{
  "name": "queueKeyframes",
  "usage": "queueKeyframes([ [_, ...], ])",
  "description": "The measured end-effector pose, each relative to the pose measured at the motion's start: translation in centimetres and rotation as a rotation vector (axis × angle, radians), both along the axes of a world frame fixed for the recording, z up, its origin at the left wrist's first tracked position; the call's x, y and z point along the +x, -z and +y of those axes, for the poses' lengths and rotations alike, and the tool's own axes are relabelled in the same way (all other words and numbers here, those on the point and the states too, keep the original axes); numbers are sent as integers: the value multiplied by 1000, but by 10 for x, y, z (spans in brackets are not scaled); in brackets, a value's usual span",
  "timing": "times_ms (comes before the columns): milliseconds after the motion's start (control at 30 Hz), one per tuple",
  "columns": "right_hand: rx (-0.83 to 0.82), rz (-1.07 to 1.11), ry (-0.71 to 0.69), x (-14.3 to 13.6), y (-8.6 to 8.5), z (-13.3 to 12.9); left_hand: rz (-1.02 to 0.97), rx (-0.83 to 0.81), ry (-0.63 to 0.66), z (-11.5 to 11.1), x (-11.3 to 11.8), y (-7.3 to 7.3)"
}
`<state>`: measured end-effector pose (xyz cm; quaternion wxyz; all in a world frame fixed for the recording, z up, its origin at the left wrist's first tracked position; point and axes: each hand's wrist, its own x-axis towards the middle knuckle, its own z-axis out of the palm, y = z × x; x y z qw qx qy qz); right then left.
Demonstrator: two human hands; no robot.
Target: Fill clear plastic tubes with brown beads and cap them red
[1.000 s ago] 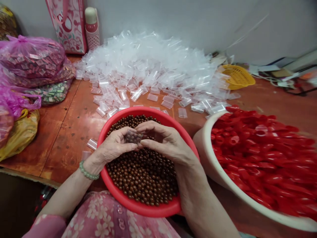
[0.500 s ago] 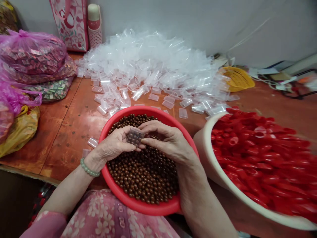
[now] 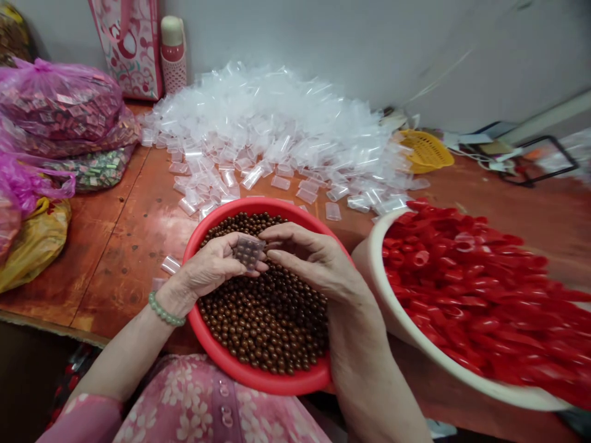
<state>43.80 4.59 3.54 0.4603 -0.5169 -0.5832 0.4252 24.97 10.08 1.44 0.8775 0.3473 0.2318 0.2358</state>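
My left hand, with a green bead bracelet at the wrist, grips a small clear plastic case between thumb and fingers. Dark brown balls show inside the case. Just to its right is my right hand, its thumb and forefinger apart with nothing visible between them. Whether the forefinger tip touches the case I cannot tell. Both hands are above a red basin holding many shiny brown balls.
Behind the basin lies a heap of clear plastic cases. A white tub of red plastic pieces stands at right. A yellow basket is farther back. Filled bags sit at left, near a thermos and patterned bag.
My right thumb and forefinger have drawn away from the case's right edge and spread apart. My left hand still holds the case. The view has turned slightly right.
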Motion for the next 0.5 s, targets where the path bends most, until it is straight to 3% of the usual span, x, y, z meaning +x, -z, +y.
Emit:
queueKeyframes([
  [133,56,-188,296,22,-15,-30,76,62,8,0,-3,-2],
  [300,-34,-554,690,97,-26,-75,157,195,-50,1,-4,-8],
  [400,-276,-848,660,149,-22,-92,142,242,-87,0,-3,-12],
  [500,-528,-1013,444,183,-15,-99,241,339,-74,0,-1,-15],
])
